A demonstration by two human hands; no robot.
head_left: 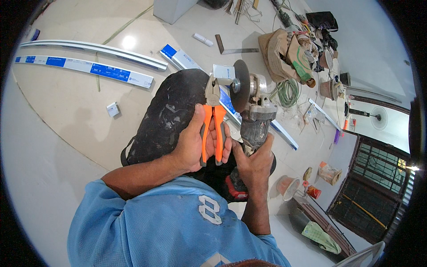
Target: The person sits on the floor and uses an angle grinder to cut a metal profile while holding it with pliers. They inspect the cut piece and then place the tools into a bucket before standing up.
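My left hand [192,141] is wrapped round the orange and grey handles of a pair of pliers [213,95]. The pliers' jaws grip a small white metal channel piece [223,72], which sits right beside the dark cutting disc [240,86]. That disc is mounted on a worn angle grinder [256,126], whose body my right hand [255,163] grasps. Below this hand shows the red and black lower end of the grinder. Whether the disc touches the piece I cannot tell. My dark-trousered knee [171,104] is bent beneath the pliers.
Long white channels with blue film [95,70] lie on the tiled floor at left; another channel [284,135] runs behind the grinder. A small white offcut [113,109], a metal square [240,50], a paper sack [278,55], a green coil [288,93] and a bucket [288,187] lie around.
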